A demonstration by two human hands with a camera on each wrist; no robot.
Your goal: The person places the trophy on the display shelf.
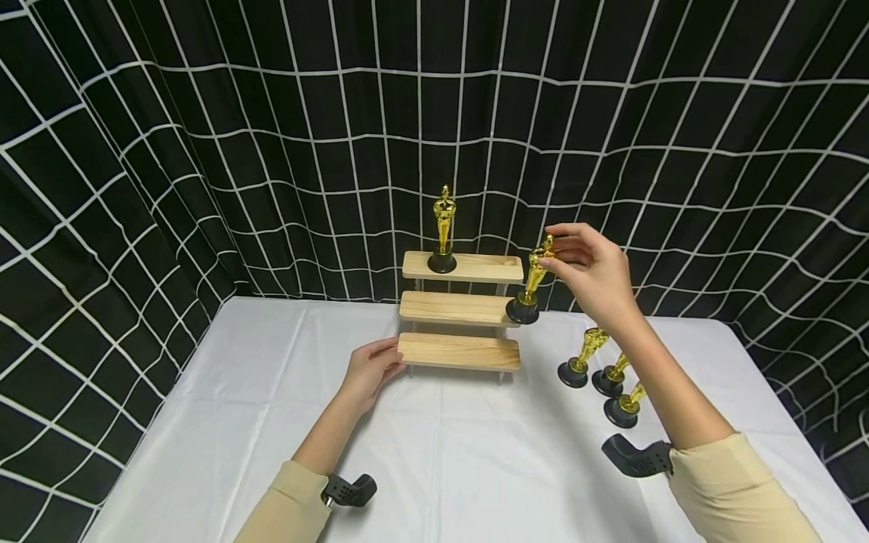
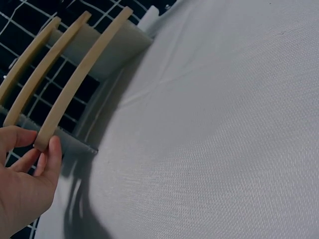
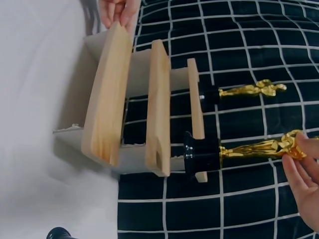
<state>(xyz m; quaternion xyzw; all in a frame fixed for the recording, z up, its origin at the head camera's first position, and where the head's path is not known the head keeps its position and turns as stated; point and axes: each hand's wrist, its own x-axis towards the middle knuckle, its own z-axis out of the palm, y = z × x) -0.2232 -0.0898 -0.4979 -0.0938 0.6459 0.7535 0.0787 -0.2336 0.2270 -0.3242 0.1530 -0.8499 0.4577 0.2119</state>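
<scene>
Gold statuette (image 1: 534, 280) is hanging from your right hand (image 1: 596, 277), whose thumb and fingers are pinching its head end, spread no wider than the figure itself. Its black base (image 3: 202, 157) is hovering by the right end of the middle shelf board (image 1: 455, 307), and in the head view the figure is leaning, head to the right; whether the base is touching wood, you cannot tell. Your left hand (image 1: 370, 371) is gripping the left end of the lowest shelf board (image 1: 458, 352) between thumb and fingers. Judging by its look, you are probably handling light, stiff plastic with a slick coat, so your pinch on the narrow head is likely allowing some swing. Holding the waist or legs would be giving you steadier control. Another statuette (image 1: 444, 226) is standing on the top shelf board (image 1: 489, 268), and three more statuettes (image 1: 593, 343) are standing on the white cloth (image 1: 475, 437).
</scene>
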